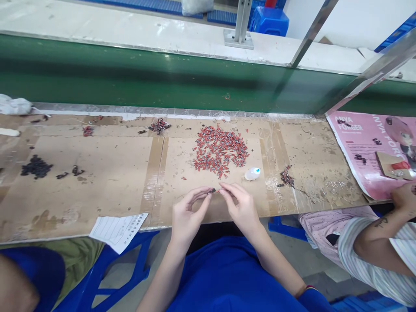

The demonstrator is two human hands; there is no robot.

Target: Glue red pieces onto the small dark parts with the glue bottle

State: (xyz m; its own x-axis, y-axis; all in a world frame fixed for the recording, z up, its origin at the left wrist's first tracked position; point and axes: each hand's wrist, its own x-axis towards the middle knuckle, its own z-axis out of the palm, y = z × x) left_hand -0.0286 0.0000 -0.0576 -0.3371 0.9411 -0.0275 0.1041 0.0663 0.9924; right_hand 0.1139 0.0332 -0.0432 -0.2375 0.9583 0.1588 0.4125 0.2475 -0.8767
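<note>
Between thumb and fingertips my left hand (191,210) pinches a small black part (212,190). My right hand (239,203) pinches a tiny red piece (218,191), its end close to the black part; whether the two touch I cannot tell. Just beyond my fingers spreads a pile of small red-and-dark pieces (221,149). One loose red piece (183,178) lies left of the pile. To the right of it rests a small white squeeze bottle (252,173) with a blue spot at its tip.
Cardboard (107,173) covers the table. A black heap (36,167) lies left; dark-red clusters (159,126) (287,177) lie behind and right. A paper sheet (118,232) overhangs the front edge. Co-workers sit on both sides, one hand (404,197) over a pink poster (354,151). Metal posts (242,21) stand behind.
</note>
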